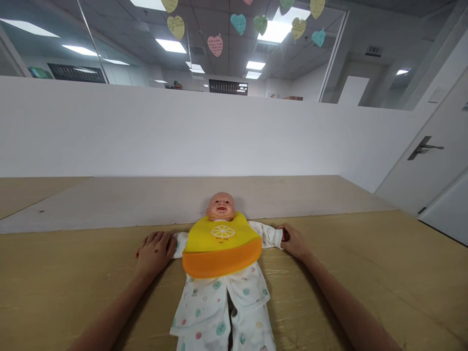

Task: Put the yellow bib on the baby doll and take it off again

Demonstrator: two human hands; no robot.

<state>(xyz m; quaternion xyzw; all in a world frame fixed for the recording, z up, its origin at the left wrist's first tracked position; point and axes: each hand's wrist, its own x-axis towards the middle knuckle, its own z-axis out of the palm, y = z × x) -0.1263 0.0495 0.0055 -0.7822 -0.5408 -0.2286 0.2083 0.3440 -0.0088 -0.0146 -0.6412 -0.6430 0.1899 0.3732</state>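
The bald-headed baby doll (221, 207) is laid face-up on the tan tabletop (347, 287), head toward the pale board (120, 197), midway between the two hands. It is dressed in a white printed cotton outfit (208, 306), topped by a yellow bib with an orange pocket (222, 249). The step in hand is judged to be the holding out of both doll arms; for the next move, light, even support at both sleeve ends is called for.

The left hand (156, 247) is laid palm-down over one sleeve end — whether its grip is closed underneath cannot be told. The right hand (295, 241) is turned inward, its grip clamped on the doll's other hand at the cuff. Both forearms are stretched forward, angled in from the lower corners.
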